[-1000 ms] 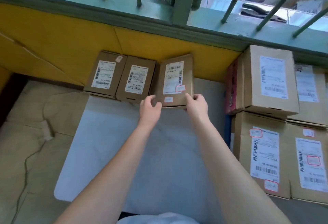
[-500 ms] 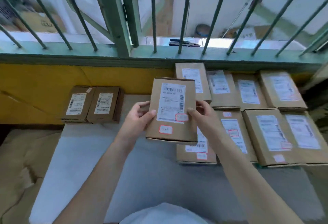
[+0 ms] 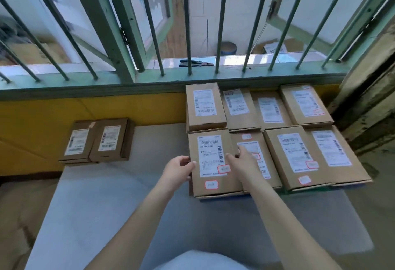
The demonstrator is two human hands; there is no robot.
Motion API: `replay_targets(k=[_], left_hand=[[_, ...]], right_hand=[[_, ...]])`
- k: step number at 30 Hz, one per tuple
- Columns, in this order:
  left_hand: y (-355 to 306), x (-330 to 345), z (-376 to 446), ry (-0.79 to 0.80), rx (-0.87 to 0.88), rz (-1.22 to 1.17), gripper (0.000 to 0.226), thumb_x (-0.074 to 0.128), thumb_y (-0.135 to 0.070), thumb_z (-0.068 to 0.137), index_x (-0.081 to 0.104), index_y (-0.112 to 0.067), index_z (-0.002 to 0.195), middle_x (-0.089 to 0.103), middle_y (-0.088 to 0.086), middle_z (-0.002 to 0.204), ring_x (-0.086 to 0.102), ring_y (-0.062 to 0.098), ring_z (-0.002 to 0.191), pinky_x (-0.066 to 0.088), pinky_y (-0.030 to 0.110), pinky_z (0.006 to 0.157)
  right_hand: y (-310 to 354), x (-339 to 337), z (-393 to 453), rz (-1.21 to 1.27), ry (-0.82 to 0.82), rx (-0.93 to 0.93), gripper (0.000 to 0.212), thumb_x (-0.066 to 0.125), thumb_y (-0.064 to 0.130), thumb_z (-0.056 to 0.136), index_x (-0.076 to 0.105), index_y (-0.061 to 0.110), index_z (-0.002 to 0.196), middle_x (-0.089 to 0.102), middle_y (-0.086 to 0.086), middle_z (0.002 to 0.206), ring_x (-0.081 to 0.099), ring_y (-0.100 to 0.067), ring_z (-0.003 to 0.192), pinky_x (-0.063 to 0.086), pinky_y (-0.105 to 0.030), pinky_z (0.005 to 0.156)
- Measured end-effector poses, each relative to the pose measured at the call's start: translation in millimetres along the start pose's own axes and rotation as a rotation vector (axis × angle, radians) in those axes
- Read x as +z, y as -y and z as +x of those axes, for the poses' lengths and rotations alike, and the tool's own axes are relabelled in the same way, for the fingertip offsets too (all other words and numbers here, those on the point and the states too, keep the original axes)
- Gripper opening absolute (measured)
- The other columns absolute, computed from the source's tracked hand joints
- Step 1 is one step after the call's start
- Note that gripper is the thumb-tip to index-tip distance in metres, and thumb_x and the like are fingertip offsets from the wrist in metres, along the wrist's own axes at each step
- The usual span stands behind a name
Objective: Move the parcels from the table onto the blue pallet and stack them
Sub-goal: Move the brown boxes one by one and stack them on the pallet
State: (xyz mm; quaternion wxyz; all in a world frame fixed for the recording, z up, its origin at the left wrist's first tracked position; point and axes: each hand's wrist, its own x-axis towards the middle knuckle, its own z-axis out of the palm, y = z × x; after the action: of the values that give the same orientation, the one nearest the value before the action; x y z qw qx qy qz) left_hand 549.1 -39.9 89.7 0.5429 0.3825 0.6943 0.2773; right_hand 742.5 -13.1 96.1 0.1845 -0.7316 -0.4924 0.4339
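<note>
I am putting one parcel [image 3: 213,162] down on the stack. My left hand [image 3: 178,170] holds its left edge, with the thumb on top and the fingers curled under the side. My right hand [image 3: 241,162] holds its right edge the same way, thumb on the white label. The parcel lies flat on the near left corner of the pile, at about 12 o'clock from me. It touches the taller parcel [image 3: 205,104] behind it. I think it is down, but I cannot tell if its full weight rests there.

The pile [image 3: 299,141] of brown boxes spreads off to 1 o'clock. A thin blue strip shows under its front edge, so I guess that is the blue pallet [image 3: 222,198].

Two more parcels [image 3: 96,140] wait on the table [image 3: 106,205] at 10 o'clock, side by side against the yellow wall.

Next I need to line the edges up, let go with both hands, and reach left for those two.
</note>
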Motion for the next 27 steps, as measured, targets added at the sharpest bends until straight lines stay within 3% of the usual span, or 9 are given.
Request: replay_targets(k=[3, 5, 7, 12, 16, 20, 22, 24, 27], left_hand=[[-2.0, -6.5, 8.0, -0.02, 0.015, -0.027, 0.042, 0.058, -0.02, 0.096, 0.053, -0.008, 0.136, 0.064, 0.002, 0.122, 0.064, 0.019, 0.109, 0.058, 0.031, 0.082], [-1.8, -15.8, 9.7, -0.032, 0.027, -0.07, 0.046, 0.058, -0.021, 0.095, 0.05, -0.009, 0.139, 0.061, 0.005, 0.126, 0.063, 0.019, 0.109, 0.057, 0.029, 0.083], [2.2, -31.8, 12.0, -0.082, 0.049, -0.062, 0.044, 0.057, -0.026, 0.095, 0.052, -0.016, 0.138, 0.061, 0.002, 0.124, 0.062, 0.018, 0.108, 0.055, 0.036, 0.093], [26.9, -96.8, 28.3, -0.287, 0.019, -0.152, 0.039, 0.055, -0.02, 0.094, 0.054, -0.012, 0.133, 0.06, 0.007, 0.116, 0.059, 0.022, 0.11, 0.049, 0.044, 0.102], [67.3, -171.0, 53.2, -0.442, -0.058, -0.177, 0.038, 0.055, -0.02, 0.093, 0.057, -0.013, 0.13, 0.062, 0.008, 0.117, 0.059, 0.025, 0.11, 0.047, 0.04, 0.101], [115.0, -247.5, 88.2, -0.576, -0.122, -0.078, 0.041, 0.056, -0.023, 0.092, 0.057, -0.014, 0.132, 0.061, 0.005, 0.126, 0.055, 0.016, 0.102, 0.04, 0.027, 0.083], [136.9, -278.5, 109.6, -0.574, -0.154, -0.032, 0.046, 0.055, -0.026, 0.092, 0.053, -0.014, 0.137, 0.056, 0.005, 0.136, 0.055, 0.019, 0.112, 0.039, 0.027, 0.085], [155.9, -300.7, 131.0, -0.529, -0.197, 0.025, 0.051, 0.053, -0.029, 0.094, 0.047, -0.015, 0.143, 0.046, 0.006, 0.144, 0.053, 0.024, 0.121, 0.038, 0.028, 0.087], [173.9, -317.4, 158.0, -0.435, -0.235, 0.075, 0.058, 0.052, -0.032, 0.094, 0.038, -0.014, 0.148, 0.036, 0.007, 0.15, 0.05, 0.027, 0.124, 0.039, 0.03, 0.092]], right_hand=[[6.1, 5.1, -0.2, 0.01, 0.022, 0.028, 0.051, 0.05, 0.035, 0.095, 0.042, 0.009, 0.138, 0.059, -0.004, 0.103, 0.059, -0.021, 0.097, 0.05, -0.043, 0.087], [13.2, 11.2, -0.2, -0.023, 0.03, 0.048, 0.062, 0.049, 0.038, 0.096, 0.031, 0.011, 0.149, 0.055, -0.009, 0.13, 0.052, -0.027, 0.124, 0.044, -0.045, 0.103], [25.7, 20.6, -0.7, -0.134, -0.067, -0.012, 0.065, 0.049, 0.039, 0.096, 0.026, 0.012, 0.151, 0.039, -0.01, 0.149, 0.037, -0.031, 0.137, 0.035, -0.047, 0.109], [86.3, 68.4, -10.6, -0.156, -0.175, -0.34, 0.054, 0.05, 0.033, 0.096, 0.037, 0.015, 0.144, 0.044, -0.003, 0.142, 0.041, -0.024, 0.131, 0.036, -0.041, 0.11], [141.0, 143.9, 0.8, -0.166, 0.01, -0.419, 0.059, 0.051, 0.032, 0.098, 0.032, 0.014, 0.151, 0.038, -0.006, 0.153, 0.036, -0.022, 0.14, 0.028, -0.036, 0.115], [170.1, 245.3, 30.2, -0.165, 0.262, -0.305, 0.058, 0.047, 0.033, 0.099, 0.031, 0.016, 0.152, 0.038, -0.004, 0.155, 0.043, -0.02, 0.134, 0.04, -0.031, 0.101], [174.0, 294.7, 46.9, -0.155, 0.344, -0.207, 0.058, 0.046, 0.032, 0.098, 0.032, 0.016, 0.152, 0.041, -0.003, 0.153, 0.049, -0.019, 0.124, 0.037, -0.025, 0.088], [172.9, 336.8, 63.3, -0.151, 0.405, -0.125, 0.058, 0.047, 0.032, 0.097, 0.034, 0.014, 0.151, 0.043, -0.005, 0.151, 0.048, -0.021, 0.127, 0.034, -0.024, 0.088], [167.3, 383.7, 82.7, -0.111, 0.437, -0.026, 0.055, 0.05, 0.031, 0.095, 0.039, 0.014, 0.146, 0.051, -0.005, 0.142, 0.052, -0.021, 0.109, 0.035, -0.026, 0.083]])
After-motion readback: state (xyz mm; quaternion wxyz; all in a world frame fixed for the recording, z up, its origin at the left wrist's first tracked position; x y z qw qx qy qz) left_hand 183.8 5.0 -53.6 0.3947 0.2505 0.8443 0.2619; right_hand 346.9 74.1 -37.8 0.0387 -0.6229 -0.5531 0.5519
